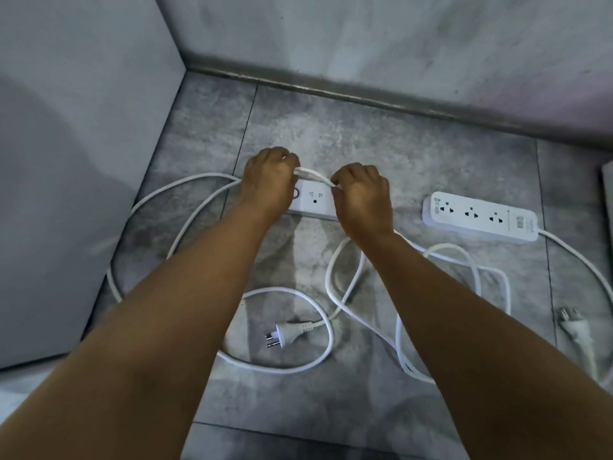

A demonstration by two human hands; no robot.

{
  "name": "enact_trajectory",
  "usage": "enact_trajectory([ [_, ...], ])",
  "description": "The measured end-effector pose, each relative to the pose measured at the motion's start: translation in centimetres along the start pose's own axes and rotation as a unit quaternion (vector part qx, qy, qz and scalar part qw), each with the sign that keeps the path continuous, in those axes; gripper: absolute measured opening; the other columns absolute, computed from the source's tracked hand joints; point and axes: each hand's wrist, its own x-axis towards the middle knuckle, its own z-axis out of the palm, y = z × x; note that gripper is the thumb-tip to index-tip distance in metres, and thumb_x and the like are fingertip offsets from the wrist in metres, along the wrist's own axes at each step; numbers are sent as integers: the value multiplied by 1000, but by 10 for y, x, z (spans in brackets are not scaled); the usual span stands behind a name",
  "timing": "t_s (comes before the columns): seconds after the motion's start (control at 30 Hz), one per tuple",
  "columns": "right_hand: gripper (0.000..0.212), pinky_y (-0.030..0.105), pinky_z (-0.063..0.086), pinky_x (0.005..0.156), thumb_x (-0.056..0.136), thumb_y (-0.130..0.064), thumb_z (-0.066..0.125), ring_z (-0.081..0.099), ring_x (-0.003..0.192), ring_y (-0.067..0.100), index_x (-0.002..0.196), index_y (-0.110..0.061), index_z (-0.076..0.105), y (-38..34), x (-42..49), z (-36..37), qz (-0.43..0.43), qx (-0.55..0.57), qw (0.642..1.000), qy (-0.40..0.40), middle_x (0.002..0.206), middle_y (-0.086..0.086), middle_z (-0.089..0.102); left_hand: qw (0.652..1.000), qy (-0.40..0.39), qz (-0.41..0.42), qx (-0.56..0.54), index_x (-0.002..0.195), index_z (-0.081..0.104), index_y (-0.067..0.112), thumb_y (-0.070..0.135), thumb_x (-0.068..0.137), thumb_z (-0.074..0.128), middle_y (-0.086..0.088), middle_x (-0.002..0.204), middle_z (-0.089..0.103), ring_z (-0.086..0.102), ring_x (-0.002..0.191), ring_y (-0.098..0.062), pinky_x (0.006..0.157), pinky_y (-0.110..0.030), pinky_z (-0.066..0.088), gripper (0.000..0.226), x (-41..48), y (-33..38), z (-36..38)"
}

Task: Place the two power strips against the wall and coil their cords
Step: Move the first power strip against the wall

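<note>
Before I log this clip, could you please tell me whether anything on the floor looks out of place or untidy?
Yes: the white cords sprawl in loose crossing loops, and neither the left strip nor the right strip touches the wall. No damage visible.

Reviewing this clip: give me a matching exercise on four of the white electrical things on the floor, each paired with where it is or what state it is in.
Things:
1. white three-socket power strip
2. white power strip with round button
3. white pronged plug
4. short stretch of white cord

States:
A. pinched between left hand and right hand
B. ringed by a cord loop on the grey tiled floor
C. partly hidden beneath both hands
D. untouched, off to the right

Pairs: 1-D, 2-C, 3-B, 4-A
</note>
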Motion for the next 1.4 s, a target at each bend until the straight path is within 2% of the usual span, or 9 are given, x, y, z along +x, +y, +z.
enact_trajectory([
  [0.17,23,41,38,89,88,-21,57,52,108,30,107,-12,68,1,-8,-14,4,40,998,-46,111,8,62,986,92,105,86,86,69,3,18,85,65,-16,84,65,60,79,-37,66,-40,45,15,-19,-4,-17],
  [0.33,22,42,41,86,87,-17,57,54,106,34,102,-14,73,-5,-24,-18,-23,25,994,-106,110,9,65,967,0,205,150,79,64,4,8,77,71,-18,72,61,60,63,-38,49,-38,43,9,-58,-8,-31],
  [0.5,51,42,38,93,76,-4,54,52,114,35,127,-12,58,1,-33,-19,20,3,997,-73,124,10,59,960,-93,198,174,90,68,8,15,82,70,-19,78,63,63,67,-38,55,-37,43,10,-82,-18,-26],
  [0.7,77,37,20,113,76,-10,56,35,138,26,150,-13,32,14,-36,-14,28,-24,992,-124,152,7,37,978,-87,123,144,82,63,4,16,87,55,-22,71,66,63,59,-39,53,-36,41,16,-81,-17,-15],
  [0.73,78,36,18,113,77,-13,56,32,140,25,151,-13,30,16,-36,-12,28,-35,991,-123,154,7,35,980,-73,108,147,87,63,4,12,84,60,-22,73,67,63,60,-39,53,-36,42,8,-79,-17,-13],
  [0.83,84,39,14,118,78,-20,60,25,146,26,154,-15,23,23,-33,-9,49,-36,989,-138,159,9,27,986,-25,64,152,106,60,4,6,71,77,-21,88,64,61,76,-39,60,-41,45,39,-70,-16,-10],
  [0.93,89,43,12,121,79,-23,62,18,148,28,155,-16,17,27,-28,-9,78,-27,981,-177,161,10,19,994,-16,27,103,137,47,7,25,81,74,-21,131,52,49,117,-39,93,-48,39,65,-58,-16,-7],
  [1.03,85,47,19,118,79,-27,60,27,145,34,154,-9,23,32,-26,-5,76,-26,984,-156,157,17,27,996,-69,13,62,153,22,10,34,89,65,-16,159,23,20,146,-33,118,-46,15,81,-45,-22,1],
  [1.4,66,42,42,88,78,-25,73,51,112,38,134,-4,48,25,-12,-20,51,-93,979,-174,129,18,53,997,-67,32,1,138,46,0,32,76,80,-20,134,52,51,119,-39,97,-45,40,77,-33,-33,-7],
])
